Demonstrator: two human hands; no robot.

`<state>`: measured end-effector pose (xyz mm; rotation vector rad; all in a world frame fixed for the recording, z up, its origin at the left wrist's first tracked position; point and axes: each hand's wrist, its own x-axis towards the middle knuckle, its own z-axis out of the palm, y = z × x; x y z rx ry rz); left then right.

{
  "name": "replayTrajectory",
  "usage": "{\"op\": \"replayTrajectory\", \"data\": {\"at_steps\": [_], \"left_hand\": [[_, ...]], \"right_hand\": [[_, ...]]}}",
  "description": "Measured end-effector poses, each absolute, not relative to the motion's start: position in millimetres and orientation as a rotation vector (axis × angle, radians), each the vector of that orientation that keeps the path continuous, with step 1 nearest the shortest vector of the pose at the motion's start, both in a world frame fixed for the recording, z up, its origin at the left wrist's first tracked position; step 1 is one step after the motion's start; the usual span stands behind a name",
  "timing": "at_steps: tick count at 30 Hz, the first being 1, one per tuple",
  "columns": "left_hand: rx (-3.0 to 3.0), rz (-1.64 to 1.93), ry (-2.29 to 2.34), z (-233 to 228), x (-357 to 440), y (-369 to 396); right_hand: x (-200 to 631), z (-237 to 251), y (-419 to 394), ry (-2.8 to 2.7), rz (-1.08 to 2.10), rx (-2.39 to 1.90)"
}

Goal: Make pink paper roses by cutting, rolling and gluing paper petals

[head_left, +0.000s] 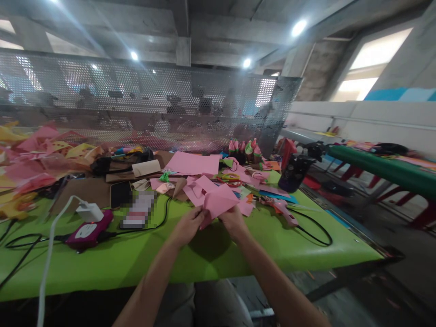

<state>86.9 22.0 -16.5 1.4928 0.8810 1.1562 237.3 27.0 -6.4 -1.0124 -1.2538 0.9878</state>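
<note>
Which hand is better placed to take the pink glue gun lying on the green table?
The right hand, probably. The pink glue gun lies on the green table at that hand's side, while the left hand is farther away. Both hands hold the folded pink paper sheet.

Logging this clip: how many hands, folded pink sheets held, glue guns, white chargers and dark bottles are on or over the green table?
Hands: 2 (left hand, right hand)
Folded pink sheet: 1
Glue gun: 1
White charger: 1
Dark bottle: 1
Total: 6

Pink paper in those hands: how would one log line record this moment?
left hand: grips pink paper | right hand: grips same sheet | held above green table | glue gun lies right
</note>
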Motion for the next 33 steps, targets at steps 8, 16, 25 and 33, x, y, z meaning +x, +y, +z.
{"op": "replayTrajectory", "data": {"at_steps": [8, 16, 25, 33], "left_hand": [[1.465, 1.156, 0.878, -15, 90, 23], [1.416, 1.262, 0.98, -17, 86, 26], [1.403, 1.304, 0.962, -20, 85, 28], [1.49, 1.315, 1.015, -13, 84, 27]], "right_hand": [[236, -3, 23, -1.26, 0.951, -1.056], [239, 2, 22, -1.26, 0.937, -1.114], [235, 7, 20, -1.357, 1.01, -1.077], [244, -4, 32, -1.357, 0.831, -1.154]]}}
